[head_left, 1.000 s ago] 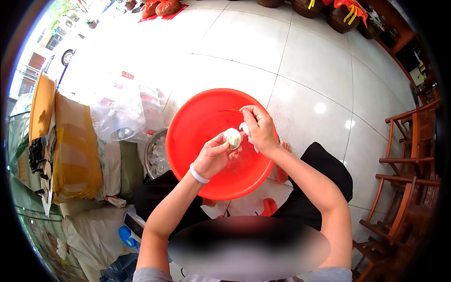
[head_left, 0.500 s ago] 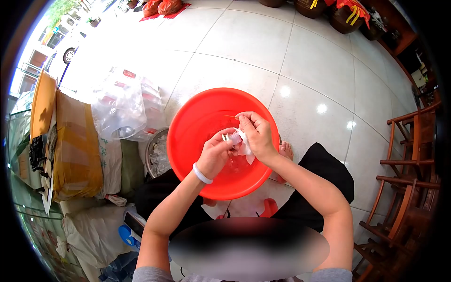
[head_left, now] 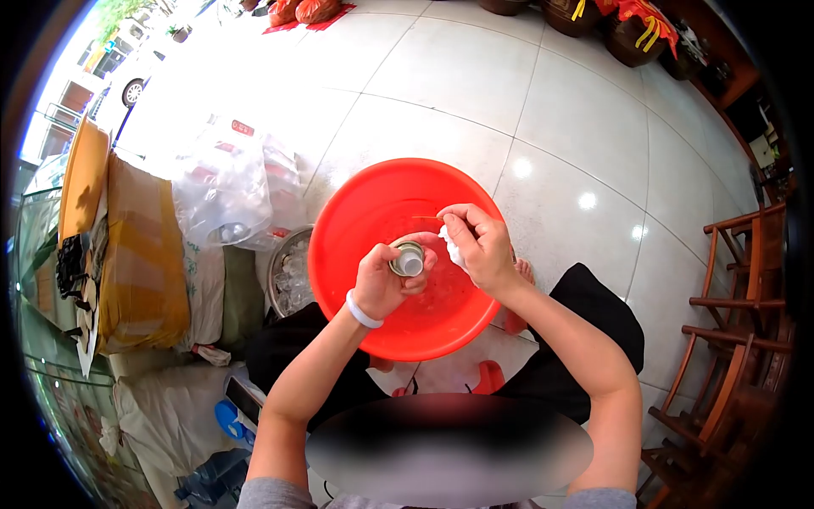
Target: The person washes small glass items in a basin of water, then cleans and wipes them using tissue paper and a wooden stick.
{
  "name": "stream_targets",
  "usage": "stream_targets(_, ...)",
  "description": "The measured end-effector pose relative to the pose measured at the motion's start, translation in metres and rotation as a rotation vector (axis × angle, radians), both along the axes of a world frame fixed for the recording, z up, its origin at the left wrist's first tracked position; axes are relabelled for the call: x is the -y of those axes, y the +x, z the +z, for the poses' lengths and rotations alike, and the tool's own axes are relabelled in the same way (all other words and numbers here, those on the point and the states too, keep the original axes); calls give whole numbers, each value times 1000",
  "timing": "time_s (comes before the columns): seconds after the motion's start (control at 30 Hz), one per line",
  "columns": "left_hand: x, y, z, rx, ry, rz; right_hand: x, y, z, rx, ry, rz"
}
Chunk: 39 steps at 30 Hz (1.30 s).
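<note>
My left hand (head_left: 379, 287) grips a small round bottle cap (head_left: 409, 261) with a metallic rim and a pale, translucent centre, its round end facing up at me. To its right, my right hand (head_left: 482, 250) pinches a thin orange-brown stick (head_left: 426, 218) that points left. A crumpled white tissue (head_left: 454, 248) is also tucked in the fingers of that hand. The two hands are slightly apart. Both are over a large red plastic basin (head_left: 339, 225), whose bottom is partly hidden by them.
Left of the basin stands a metal bowl (head_left: 292, 276) of clear pieces, beside clear plastic bags (head_left: 225, 191) and a taped cardboard box (head_left: 144, 254). Wooden chairs (head_left: 738, 301) line the right side. Dark jars (head_left: 632, 38) stand at the back on the tiled floor (head_left: 441, 64).
My left hand has turned the cap so its round end faces up. My right hand has drawn off to the right with the tissue, which earlier was against the cap.
</note>
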<state>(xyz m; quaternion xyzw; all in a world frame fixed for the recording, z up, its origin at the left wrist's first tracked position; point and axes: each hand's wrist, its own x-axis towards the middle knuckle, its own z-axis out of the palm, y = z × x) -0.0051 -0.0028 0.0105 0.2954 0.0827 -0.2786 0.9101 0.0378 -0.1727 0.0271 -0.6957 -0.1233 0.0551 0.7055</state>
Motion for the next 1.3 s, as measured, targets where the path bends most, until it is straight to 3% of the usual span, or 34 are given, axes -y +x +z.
stream_targets(0.43,-5,-1,-9,-53,-87,-22,-1,-3,-1,181,-140,51)
stream_targets(0.9,-10,-3,-14,-18,-239,-93,0,-2,-4,202,-133,67)
stream_targets(1.3,4,-4,-3,47,138,-5,2,-3,-3,245,-140,49)
